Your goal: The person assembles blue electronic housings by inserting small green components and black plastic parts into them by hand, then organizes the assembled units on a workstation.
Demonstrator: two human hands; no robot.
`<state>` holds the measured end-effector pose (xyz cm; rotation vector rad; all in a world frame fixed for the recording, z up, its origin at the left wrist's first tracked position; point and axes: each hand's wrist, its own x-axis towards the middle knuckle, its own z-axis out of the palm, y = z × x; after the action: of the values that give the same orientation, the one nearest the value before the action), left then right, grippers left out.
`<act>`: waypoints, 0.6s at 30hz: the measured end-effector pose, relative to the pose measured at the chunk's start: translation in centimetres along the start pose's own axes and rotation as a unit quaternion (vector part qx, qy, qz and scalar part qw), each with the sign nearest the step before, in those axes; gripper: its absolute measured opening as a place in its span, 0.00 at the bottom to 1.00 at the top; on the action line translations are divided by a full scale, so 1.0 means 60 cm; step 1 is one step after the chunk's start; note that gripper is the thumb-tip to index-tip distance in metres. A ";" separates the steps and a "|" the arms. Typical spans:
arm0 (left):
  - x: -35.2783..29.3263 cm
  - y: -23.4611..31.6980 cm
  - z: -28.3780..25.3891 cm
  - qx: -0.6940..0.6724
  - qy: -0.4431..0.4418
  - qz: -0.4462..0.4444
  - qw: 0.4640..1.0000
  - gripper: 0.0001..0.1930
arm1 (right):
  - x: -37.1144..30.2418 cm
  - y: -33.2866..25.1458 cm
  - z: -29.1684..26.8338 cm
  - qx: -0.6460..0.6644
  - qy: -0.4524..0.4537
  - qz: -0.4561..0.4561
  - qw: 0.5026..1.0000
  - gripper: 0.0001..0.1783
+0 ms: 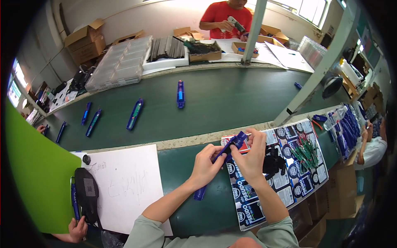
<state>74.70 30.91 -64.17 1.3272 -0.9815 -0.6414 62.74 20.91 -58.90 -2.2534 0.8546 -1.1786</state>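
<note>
My left hand (208, 162) and my right hand (251, 158) are both closed on a long, narrow blue plastic casing (237, 141), tilted with its far end to the right. The right thumb presses on its open side. Below my left wrist a blue plastic end (200, 193) shows over the green table; I cannot tell whether it belongs to another casing. Beside my right hand, small black parts (273, 162) lie heaped on a printed sheet (249, 205). Farther right on that sheet is a pile of narrow green circuit boards (305, 153) with thin wires.
Several blue casings with inner parts, one here (180, 95), lie along the green conveyor belt (215, 109). A slanted metal post (312, 87) rises at right, near stacked blue casings (346, 130). White paper (128, 186) lies left. A co-worker in red (226, 18) holds a tool across the belt.
</note>
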 end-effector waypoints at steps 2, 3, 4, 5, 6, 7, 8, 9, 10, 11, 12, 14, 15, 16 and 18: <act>-0.001 0.009 0.011 0.040 0.006 0.046 0.998 0.08 | -0.001 0.012 -0.013 0.086 0.014 0.074 0.993 0.30; -0.002 0.007 0.007 0.104 0.006 0.099 0.990 0.08 | -0.004 0.042 -0.004 0.164 -0.047 0.103 0.980 0.25; -0.005 0.012 0.005 0.120 0.004 0.100 0.988 0.08 | -0.005 0.068 0.002 0.253 -0.126 0.156 0.947 0.18; -0.011 0.012 0.000 0.139 0.007 0.099 0.985 0.08 | 0.000 0.063 -0.002 0.279 -0.167 0.190 0.926 0.14; -0.013 0.011 -0.002 0.128 0.003 0.099 0.987 0.09 | -0.001 0.066 -0.001 0.254 -0.170 0.155 0.939 0.14; -0.016 0.008 -0.004 0.121 0.003 0.095 0.988 0.10 | 0.006 0.043 -0.018 0.217 -0.206 0.172 0.939 0.10; -0.015 0.015 -0.002 0.103 -0.020 0.066 0.992 0.11 | 0.005 0.036 -0.025 0.196 -0.191 0.165 0.947 0.11; -0.013 0.020 0.005 0.088 -0.041 0.037 0.995 0.13 | 0.004 0.035 -0.032 0.177 -0.177 0.159 0.955 0.12; -0.011 0.020 0.021 0.041 -0.035 0.042 0.998 0.15 | 0.002 0.038 -0.038 0.178 -0.176 0.147 0.957 0.12; -0.010 0.019 0.025 0.036 -0.043 0.044 0.997 0.15 | -0.003 0.040 -0.043 0.180 -0.176 0.135 0.958 0.13; -0.011 0.017 0.022 0.026 -0.084 -0.001 0.996 0.15 | -0.011 0.048 -0.045 0.168 -0.195 0.143 0.956 0.12; -0.014 0.011 0.019 0.019 -0.131 -0.058 0.990 0.14 | -0.013 0.061 -0.062 0.186 -0.228 0.124 0.948 0.16; -0.013 0.010 0.020 0.017 -0.133 -0.057 0.989 0.14 | -0.011 0.075 -0.073 0.234 -0.228 0.129 0.936 0.18; -0.016 0.011 0.018 -0.013 -0.128 -0.084 0.988 0.14 | 0.001 0.087 -0.099 0.234 -0.229 0.150 0.933 0.20; -0.019 0.014 0.018 -0.049 -0.121 -0.110 0.985 0.14 | 0.014 0.178 -0.145 -0.052 -0.096 0.041 0.993 0.14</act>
<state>73.09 31.45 -63.67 1.3012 -0.9912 -1.0268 52.46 11.90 -60.63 -2.3442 0.9398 -0.8819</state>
